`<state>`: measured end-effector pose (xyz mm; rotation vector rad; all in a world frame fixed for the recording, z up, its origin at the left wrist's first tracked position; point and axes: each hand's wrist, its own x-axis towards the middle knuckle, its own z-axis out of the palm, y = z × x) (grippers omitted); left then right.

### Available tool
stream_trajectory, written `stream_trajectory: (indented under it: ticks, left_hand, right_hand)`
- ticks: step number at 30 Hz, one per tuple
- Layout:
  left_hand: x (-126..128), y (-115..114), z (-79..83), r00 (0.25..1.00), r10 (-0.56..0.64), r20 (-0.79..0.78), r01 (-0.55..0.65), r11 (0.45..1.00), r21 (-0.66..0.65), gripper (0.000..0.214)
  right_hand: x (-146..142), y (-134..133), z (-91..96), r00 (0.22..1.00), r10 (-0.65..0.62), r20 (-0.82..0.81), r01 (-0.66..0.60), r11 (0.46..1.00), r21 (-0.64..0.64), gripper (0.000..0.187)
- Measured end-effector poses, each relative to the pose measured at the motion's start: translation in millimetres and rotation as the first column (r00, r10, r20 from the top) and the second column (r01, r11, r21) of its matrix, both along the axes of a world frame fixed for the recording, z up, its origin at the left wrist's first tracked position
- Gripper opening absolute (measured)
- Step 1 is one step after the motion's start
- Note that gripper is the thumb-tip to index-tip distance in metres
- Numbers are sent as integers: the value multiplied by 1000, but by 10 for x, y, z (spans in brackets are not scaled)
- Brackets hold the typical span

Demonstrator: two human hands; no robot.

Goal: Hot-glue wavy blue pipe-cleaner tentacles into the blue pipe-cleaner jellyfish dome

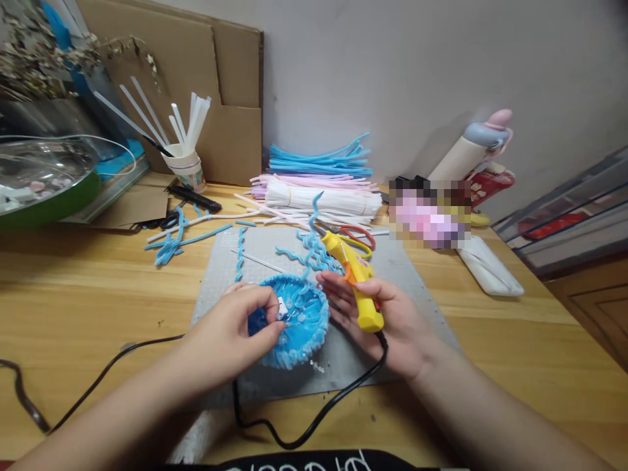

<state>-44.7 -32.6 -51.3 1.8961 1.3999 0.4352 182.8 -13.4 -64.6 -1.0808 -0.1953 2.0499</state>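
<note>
My left hand (230, 333) pinches a small white piece at the inside of a blue fuzzy bowl-shaped craft (299, 320) made of pipe cleaners, which lies on a grey mat (392, 275). Clear beads dot the inside of the bowl. My right hand (387, 320) lies palm up beside the bowl's right edge and holds a yellow glue gun (353, 278), nozzle pointing away to the upper left. Its black cord (314, 418) runs down toward me. Several wavy blue pipe cleaners (309, 252) lie on the mat just behind the bowl.
Stacks of blue, pink and white pipe cleaners (318, 183) lie at the back. Red-and-yellow scissors (358, 237) sit behind the glue gun. A paper cup of glue sticks (189, 167) stands at back left by cardboard. A white case (490, 265) lies right.
</note>
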Motion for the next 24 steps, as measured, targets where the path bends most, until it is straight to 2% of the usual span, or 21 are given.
stream_trajectory:
  ticks: [3, 6, 11, 14, 17, 21, 24]
  left_hand:
    - [-1, -2, -9, 998, 60, -30, -59, 998, 22, 25]
    - [9, 22, -22, 991, 131, 8, -131, 991, 22, 30]
    - [8, 85, -53, 962, 218, 163, -190, 967, -172, 31]
    - [-3, 115, -57, 949, 242, 203, -192, 953, -236, 32]
    - [-32, 138, -42, 947, 233, 220, -172, 949, -264, 33]
    - [-94, 159, -10, 937, 171, 303, -81, 954, -287, 29]
    - [-102, 151, 21, 973, 94, 211, -42, 970, -239, 23]
  right_hand:
    - [69, -115, -21, 999, -38, -23, 39, 999, 24, 39]
    - [137, -243, -71, 997, -45, -62, 50, 994, 95, 40]
    - [199, -401, -176, 996, -9, -88, 28, 976, 217, 39]
    - [201, -442, -226, 994, -11, -104, 37, 967, 252, 38]
    - [201, -461, -262, 995, -9, -104, 36, 964, 265, 39]
    - [191, -470, -255, 995, 5, -99, 23, 961, 274, 38]
    - [166, -480, -222, 996, 20, -92, 8, 957, 291, 34]
